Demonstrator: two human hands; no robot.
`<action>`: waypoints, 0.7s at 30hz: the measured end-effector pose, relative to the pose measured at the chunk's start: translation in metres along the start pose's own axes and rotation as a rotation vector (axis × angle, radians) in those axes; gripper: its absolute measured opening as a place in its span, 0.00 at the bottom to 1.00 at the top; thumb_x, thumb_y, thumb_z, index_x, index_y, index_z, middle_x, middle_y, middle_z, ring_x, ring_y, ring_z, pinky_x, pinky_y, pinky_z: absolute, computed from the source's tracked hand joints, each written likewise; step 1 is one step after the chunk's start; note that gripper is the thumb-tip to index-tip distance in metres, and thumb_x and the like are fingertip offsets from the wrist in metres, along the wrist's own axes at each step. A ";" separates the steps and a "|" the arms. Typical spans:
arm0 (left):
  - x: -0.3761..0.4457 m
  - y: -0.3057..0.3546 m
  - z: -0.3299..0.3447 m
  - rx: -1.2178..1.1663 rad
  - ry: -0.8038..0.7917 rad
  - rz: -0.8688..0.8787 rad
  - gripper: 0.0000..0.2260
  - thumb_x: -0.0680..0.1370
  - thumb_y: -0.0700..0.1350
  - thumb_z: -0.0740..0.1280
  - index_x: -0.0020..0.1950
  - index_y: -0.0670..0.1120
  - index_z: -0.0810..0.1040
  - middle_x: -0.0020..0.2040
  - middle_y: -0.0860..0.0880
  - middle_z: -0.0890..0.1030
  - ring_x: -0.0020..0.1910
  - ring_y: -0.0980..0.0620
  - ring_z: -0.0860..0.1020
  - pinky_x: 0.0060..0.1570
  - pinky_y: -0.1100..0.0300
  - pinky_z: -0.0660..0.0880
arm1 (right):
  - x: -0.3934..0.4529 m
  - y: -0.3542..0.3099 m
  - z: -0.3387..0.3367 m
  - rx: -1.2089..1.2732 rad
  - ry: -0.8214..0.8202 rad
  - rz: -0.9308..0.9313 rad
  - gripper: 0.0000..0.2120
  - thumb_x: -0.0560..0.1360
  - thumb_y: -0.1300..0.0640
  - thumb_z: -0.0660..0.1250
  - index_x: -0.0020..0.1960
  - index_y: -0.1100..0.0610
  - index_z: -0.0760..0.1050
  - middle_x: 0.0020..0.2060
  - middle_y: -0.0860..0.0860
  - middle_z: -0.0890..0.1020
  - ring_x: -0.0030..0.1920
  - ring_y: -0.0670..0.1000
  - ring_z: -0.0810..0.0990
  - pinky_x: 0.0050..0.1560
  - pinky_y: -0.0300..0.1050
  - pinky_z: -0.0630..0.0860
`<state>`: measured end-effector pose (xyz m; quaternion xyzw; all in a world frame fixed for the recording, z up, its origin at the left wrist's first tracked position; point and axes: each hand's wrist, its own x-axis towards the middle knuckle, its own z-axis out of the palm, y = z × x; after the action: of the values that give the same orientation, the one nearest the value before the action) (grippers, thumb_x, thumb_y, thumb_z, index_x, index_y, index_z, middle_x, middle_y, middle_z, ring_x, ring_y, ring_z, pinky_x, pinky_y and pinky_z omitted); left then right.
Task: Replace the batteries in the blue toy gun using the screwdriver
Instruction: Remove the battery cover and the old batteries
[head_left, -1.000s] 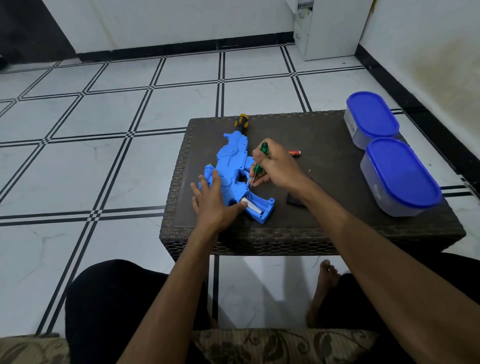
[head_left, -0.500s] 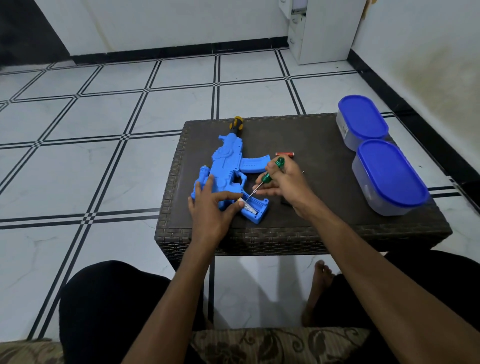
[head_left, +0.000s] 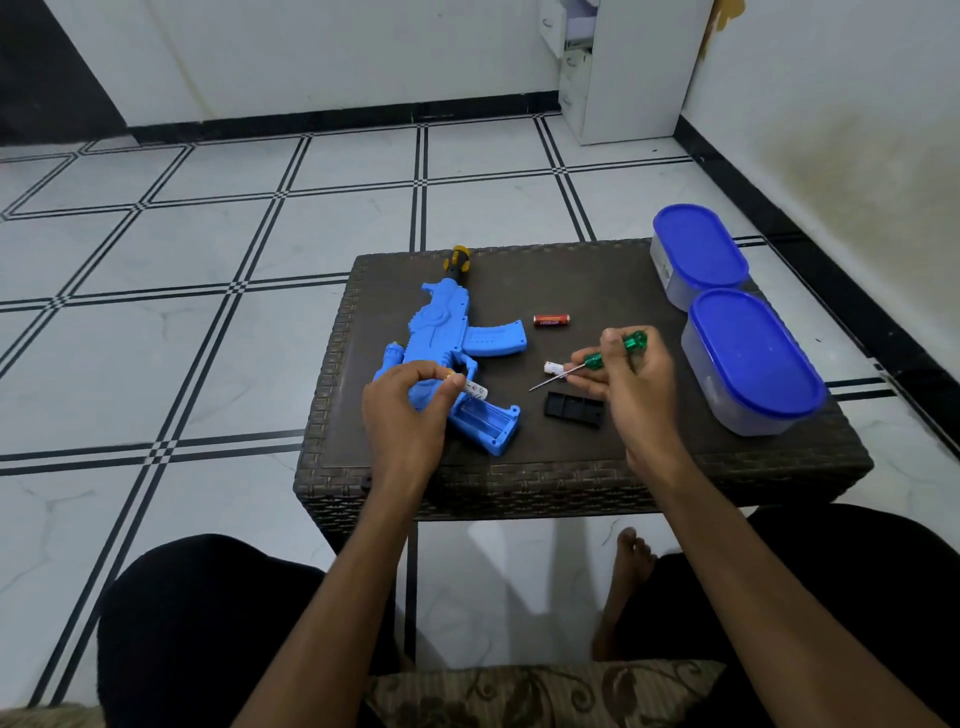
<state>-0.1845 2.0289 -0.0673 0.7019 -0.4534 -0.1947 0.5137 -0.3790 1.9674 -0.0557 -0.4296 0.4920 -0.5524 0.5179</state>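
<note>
Pinched a white battery (head_left: 475, 388) in left hand (head_left: 410, 410) over blue toy gun (head_left: 452, 353); gripped green screwdriver (head_left: 597, 361) and another battery (head_left: 553, 368) in right hand (head_left: 631, 387), above wicker bench (head_left: 571, 467).

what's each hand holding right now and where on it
The left hand pinches a white battery by one end, above the toy gun's open compartment. The right hand grips the screwdriver by its green handle.

Home rm: tiled floor (head_left: 208, 322), wicker table (head_left: 571, 483), cushion (head_left: 519, 691).
</note>
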 end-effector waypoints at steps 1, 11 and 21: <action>0.001 0.006 0.003 -0.006 -0.010 0.029 0.06 0.74 0.48 0.73 0.38 0.57 0.80 0.40 0.64 0.80 0.47 0.71 0.75 0.48 0.75 0.65 | 0.002 -0.003 -0.003 -0.015 0.028 -0.031 0.05 0.82 0.55 0.60 0.52 0.57 0.70 0.45 0.59 0.84 0.44 0.53 0.86 0.44 0.44 0.83; 0.054 0.040 0.074 0.008 -0.254 0.023 0.03 0.74 0.49 0.72 0.45 0.51 0.82 0.35 0.51 0.83 0.35 0.57 0.79 0.36 0.58 0.74 | 0.042 -0.008 -0.053 -0.150 0.231 -0.214 0.01 0.79 0.55 0.67 0.49 0.53 0.76 0.47 0.53 0.85 0.49 0.47 0.85 0.53 0.49 0.82; 0.084 0.034 0.111 0.577 -0.510 0.279 0.06 0.73 0.50 0.70 0.50 0.54 0.79 0.45 0.54 0.83 0.48 0.52 0.79 0.49 0.49 0.78 | 0.045 0.013 -0.063 -0.380 0.225 -0.264 0.03 0.78 0.53 0.68 0.49 0.52 0.77 0.41 0.48 0.83 0.42 0.49 0.83 0.44 0.49 0.81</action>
<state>-0.2384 1.8961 -0.0650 0.6783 -0.6929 -0.1559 0.1885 -0.4431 1.9292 -0.0796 -0.5155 0.5812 -0.5572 0.2931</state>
